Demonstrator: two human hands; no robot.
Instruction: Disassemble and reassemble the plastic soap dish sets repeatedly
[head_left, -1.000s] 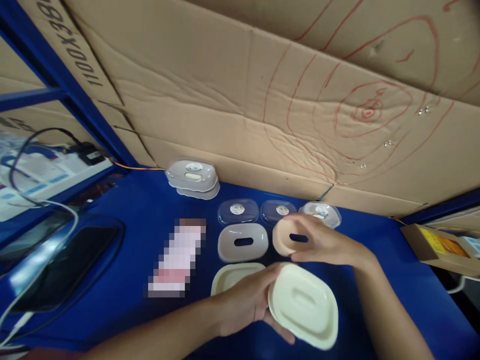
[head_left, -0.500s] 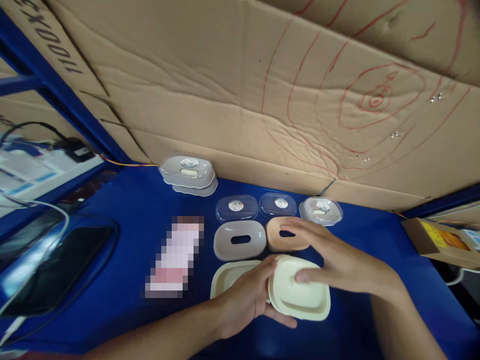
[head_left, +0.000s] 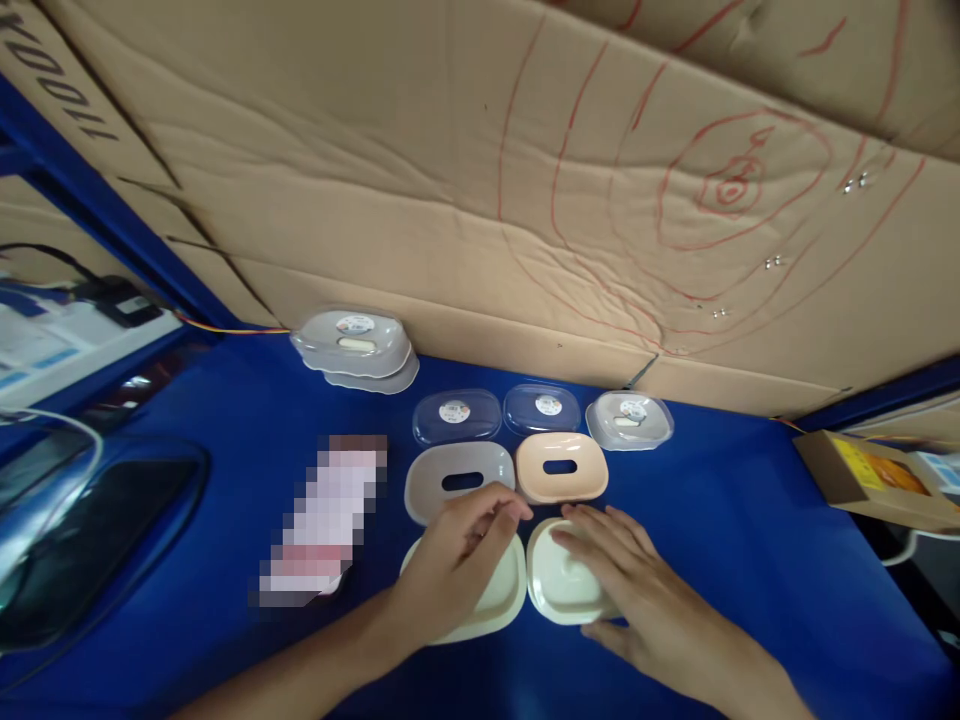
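Observation:
My right hand lies over the right cream oval dish with its fingers stretched across the far rim. Its thumb is by the near right edge of that dish, which rests on the blue table. Over the left cream dish, my left hand is curled, thumb tip against the fingers, with nothing visible in it. Behind these stand a grey oval tray and a peach tray, each with a slot in its middle. Two clear lids with round labels form the row behind.
A stack of grey dishes under a clear lid stands at the back left. Another lidded dish is at the back right. A pixelated flat item and a dark device with cables lie left. A cardboard box sits right.
The right cream dish has come down from between both hands onto the table. My left hand has let go of it and moved left. My right hand has moved lower, uncovering the peach tray.

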